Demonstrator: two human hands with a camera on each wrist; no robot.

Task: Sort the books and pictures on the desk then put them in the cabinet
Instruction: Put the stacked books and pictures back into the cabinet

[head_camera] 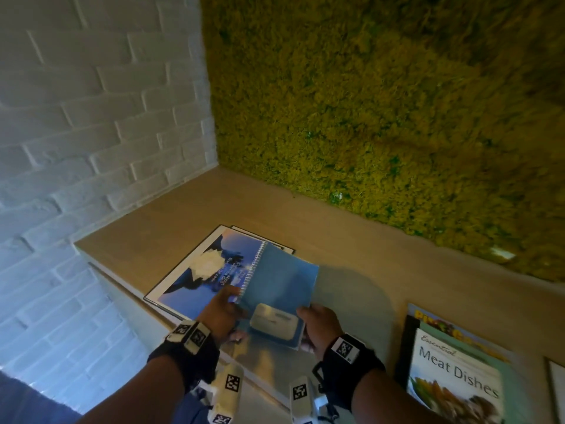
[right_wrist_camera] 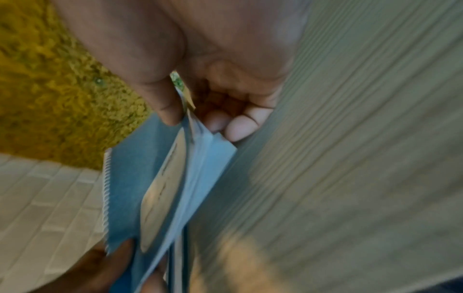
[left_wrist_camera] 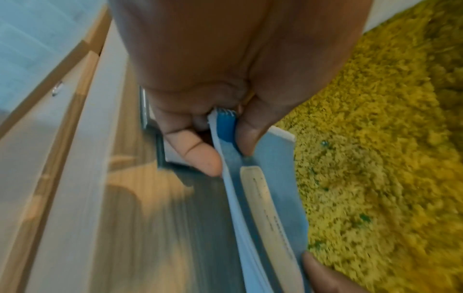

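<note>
Both hands are gripping a blue spiral-bound notebook (head_camera: 279, 296), holding it just above the wooden desk (head_camera: 360, 249). Left hand (head_camera: 218, 316) is pinching the near corner at the spiral edge, thumb on top, fingers underneath. Right hand (head_camera: 321, 327) is pinching the opposite near corner the same way. Notebook is partly overlapping a blue-and-white picture (head_camera: 198, 270) lying flat on the desk's left end. A stack of books topped by a "Meat Dishes" cookbook (head_camera: 455, 384) is sitting well apart on the right. Moss wall (head_camera: 382, 102) is running behind the desk.
</note>
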